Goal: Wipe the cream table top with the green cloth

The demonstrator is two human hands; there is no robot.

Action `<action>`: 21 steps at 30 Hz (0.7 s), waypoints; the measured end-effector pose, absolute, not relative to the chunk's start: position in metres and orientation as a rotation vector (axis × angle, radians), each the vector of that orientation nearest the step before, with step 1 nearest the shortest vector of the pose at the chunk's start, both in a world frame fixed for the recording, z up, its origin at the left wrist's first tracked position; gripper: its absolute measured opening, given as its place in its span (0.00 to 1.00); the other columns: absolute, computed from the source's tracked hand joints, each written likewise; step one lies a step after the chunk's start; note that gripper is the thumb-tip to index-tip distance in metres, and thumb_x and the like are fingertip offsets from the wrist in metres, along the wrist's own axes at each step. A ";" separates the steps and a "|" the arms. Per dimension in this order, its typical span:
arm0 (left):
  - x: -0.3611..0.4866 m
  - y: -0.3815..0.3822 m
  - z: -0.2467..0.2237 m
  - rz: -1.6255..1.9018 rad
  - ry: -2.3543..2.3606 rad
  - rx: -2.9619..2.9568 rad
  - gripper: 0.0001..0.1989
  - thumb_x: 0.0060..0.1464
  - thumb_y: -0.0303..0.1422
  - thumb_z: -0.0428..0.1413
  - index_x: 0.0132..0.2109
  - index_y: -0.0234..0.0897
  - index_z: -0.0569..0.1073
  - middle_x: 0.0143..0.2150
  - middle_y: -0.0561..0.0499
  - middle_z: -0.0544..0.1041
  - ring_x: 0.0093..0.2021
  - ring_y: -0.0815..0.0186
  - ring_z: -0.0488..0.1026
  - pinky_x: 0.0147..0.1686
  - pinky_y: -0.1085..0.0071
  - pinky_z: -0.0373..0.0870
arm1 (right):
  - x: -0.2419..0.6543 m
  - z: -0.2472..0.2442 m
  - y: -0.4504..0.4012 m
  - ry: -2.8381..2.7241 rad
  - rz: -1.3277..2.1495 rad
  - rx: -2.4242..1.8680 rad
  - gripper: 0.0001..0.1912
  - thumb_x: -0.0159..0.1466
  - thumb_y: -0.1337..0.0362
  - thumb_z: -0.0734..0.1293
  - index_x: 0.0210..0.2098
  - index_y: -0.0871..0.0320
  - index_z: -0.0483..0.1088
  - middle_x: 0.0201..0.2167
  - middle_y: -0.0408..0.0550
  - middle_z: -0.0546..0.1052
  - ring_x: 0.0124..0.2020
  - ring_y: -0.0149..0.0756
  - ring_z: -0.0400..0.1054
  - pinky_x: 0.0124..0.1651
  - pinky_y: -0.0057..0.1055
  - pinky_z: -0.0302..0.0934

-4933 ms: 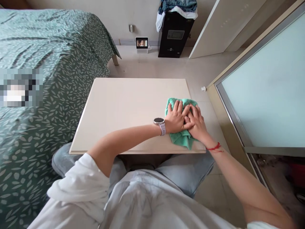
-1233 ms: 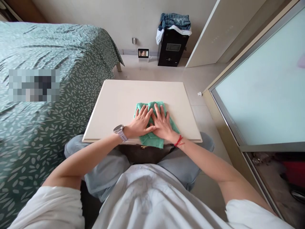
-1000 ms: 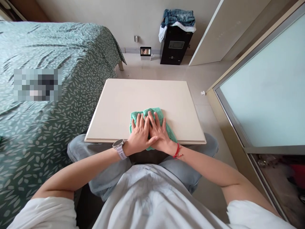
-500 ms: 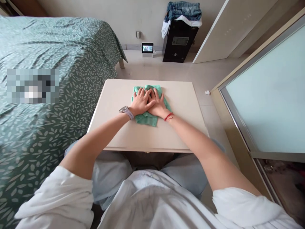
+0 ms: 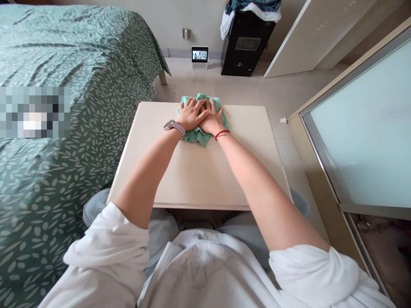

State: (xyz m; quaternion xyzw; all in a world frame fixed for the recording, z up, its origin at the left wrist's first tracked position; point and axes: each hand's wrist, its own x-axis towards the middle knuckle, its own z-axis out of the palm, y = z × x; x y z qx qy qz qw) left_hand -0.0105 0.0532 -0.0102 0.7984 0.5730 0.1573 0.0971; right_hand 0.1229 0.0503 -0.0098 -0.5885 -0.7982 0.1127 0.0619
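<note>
One bed fills the nine o'clock side. One table sits centre, one black cabinet at twelve, one small screen beside it. One green cloth lies at the table's twelve o'clock edge. Two hands, left and right, press flat on it, fingers spread, touching each other.

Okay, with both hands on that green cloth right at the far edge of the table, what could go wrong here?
The green cloth already overhangs the far edge of the table, so another push might drop it onto the floor. With the left hand and right hand at full stretch, leaning weight there might tip the table.
</note>
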 end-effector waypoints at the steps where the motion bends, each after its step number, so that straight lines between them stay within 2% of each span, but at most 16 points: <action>1: -0.010 0.051 -0.011 0.461 1.700 2.361 0.38 0.75 0.51 0.44 0.83 0.39 0.64 0.83 0.35 0.64 0.84 0.43 0.54 0.83 0.39 0.47 | 0.123 -0.008 0.047 -2.428 0.331 -1.795 0.39 0.81 0.56 0.53 0.88 0.54 0.47 0.89 0.56 0.46 0.89 0.63 0.33 0.83 0.78 0.37; 6: -0.009 0.024 -0.009 0.398 1.733 2.335 0.39 0.75 0.50 0.44 0.84 0.35 0.61 0.87 0.33 0.56 0.87 0.41 0.48 0.83 0.37 0.45 | 0.126 -0.004 0.022 -2.498 0.296 -1.816 0.40 0.82 0.54 0.53 0.89 0.54 0.43 0.90 0.55 0.42 0.89 0.62 0.31 0.84 0.74 0.39; 11: -0.008 -0.027 -0.007 0.362 1.745 2.358 0.38 0.77 0.48 0.45 0.84 0.34 0.61 0.87 0.31 0.56 0.87 0.40 0.49 0.82 0.35 0.47 | 0.127 -0.009 -0.025 -2.507 0.275 -1.792 0.40 0.82 0.54 0.54 0.89 0.54 0.45 0.90 0.57 0.43 0.89 0.61 0.32 0.84 0.73 0.40; 15: -0.011 -0.079 -0.006 0.329 1.725 2.384 0.37 0.77 0.48 0.46 0.84 0.34 0.60 0.86 0.31 0.57 0.87 0.39 0.49 0.82 0.35 0.49 | 0.127 -0.014 -0.076 -2.473 0.298 -1.732 0.39 0.81 0.55 0.57 0.88 0.53 0.49 0.89 0.58 0.47 0.89 0.63 0.34 0.83 0.76 0.40; 18: -0.014 -0.121 -0.005 0.284 1.726 2.378 0.39 0.77 0.49 0.45 0.84 0.33 0.59 0.87 0.28 0.54 0.87 0.37 0.48 0.82 0.33 0.48 | 0.126 -0.015 -0.116 -2.476 0.310 -1.673 0.40 0.80 0.55 0.59 0.88 0.52 0.51 0.88 0.57 0.50 0.89 0.64 0.37 0.82 0.77 0.41; 21: -0.018 -0.164 -0.004 0.239 1.729 2.364 0.40 0.78 0.50 0.43 0.84 0.30 0.59 0.87 0.27 0.52 0.88 0.37 0.46 0.82 0.32 0.46 | 0.125 -0.012 -0.158 -2.515 0.291 -1.650 0.40 0.80 0.54 0.59 0.88 0.55 0.51 0.88 0.59 0.49 0.89 0.66 0.37 0.83 0.75 0.43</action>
